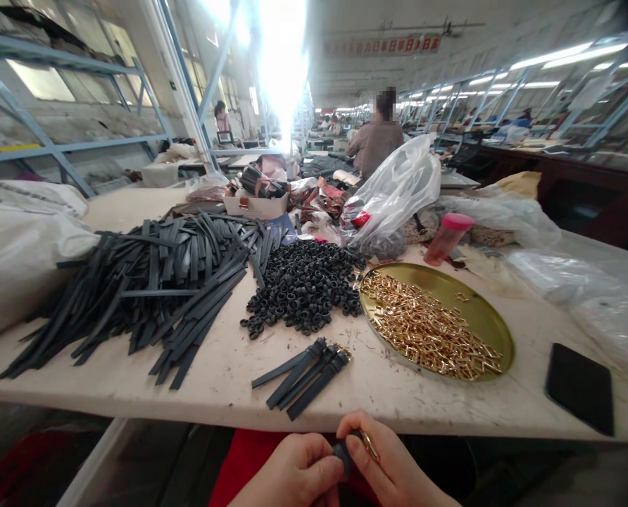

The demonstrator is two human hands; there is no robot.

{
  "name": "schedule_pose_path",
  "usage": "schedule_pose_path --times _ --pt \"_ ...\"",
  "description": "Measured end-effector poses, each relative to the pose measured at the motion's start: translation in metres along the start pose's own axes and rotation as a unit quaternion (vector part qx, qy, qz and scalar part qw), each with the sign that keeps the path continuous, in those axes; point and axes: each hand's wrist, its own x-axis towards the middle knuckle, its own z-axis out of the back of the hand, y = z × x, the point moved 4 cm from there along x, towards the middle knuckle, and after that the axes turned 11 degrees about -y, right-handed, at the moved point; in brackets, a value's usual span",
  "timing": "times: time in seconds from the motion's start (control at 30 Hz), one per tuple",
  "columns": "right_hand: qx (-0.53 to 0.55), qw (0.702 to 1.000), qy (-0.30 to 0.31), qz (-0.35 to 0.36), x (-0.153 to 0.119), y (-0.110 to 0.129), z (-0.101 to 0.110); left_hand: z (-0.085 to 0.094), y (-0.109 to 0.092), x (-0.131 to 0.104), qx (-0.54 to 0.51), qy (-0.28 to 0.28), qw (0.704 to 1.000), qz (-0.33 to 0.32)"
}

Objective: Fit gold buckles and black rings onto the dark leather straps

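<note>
Cluttered cream-coloured worktable (388,398) just past both hands, and smack between them there's a dark grey leathery strap (344,456): left hand (304,468) and right hand (373,458) both pinching it, gold metal buckle piece (369,446) nearer the right, long axis mostly covered tbh

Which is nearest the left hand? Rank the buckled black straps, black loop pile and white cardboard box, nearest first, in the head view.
1. Buckled black straps: just ahead of the left hand.
2. Black loop pile: beyond them, straight ahead.
3. White cardboard box: farthest back, slightly left.
</note>
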Motion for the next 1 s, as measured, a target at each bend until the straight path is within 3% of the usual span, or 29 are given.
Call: schedule_pose_path --times 0.17,0.4,0.63,0.8,0.9,1.0 --pt "-0.013 1.000 0.006 0.005 -0.005 -0.006 -0.004 -0.001 0.002 0.003 0.047 0.023 0.998 -0.021" --pt "0.033 0.998 -0.050 0.010 0.001 -0.016 -0.012 0.013 -0.005 0.004 0.075 0.009 0.996 -0.055" --pt "0.004 0.993 -0.097 0.064 -0.003 -0.028 -0.021 0.008 -0.002 0.010 0.149 0.014 0.984 -0.098" --pt "0.049 0.993 -0.105 0.009 0.003 -0.021 -0.021 0.008 -0.016 0.016 0.178 0.022 0.971 -0.156" --pt "0.011 0.990 -0.143 0.008 0.033 -0.008 -0.005 0.017 -0.034 0.030 0.242 -0.066 0.947 -0.200" --pt "-0.136 0.973 -0.180 0.047 0.075 -0.006 0.010 0.030 -0.049 0.046 0.305 -0.189 0.896 -0.261"
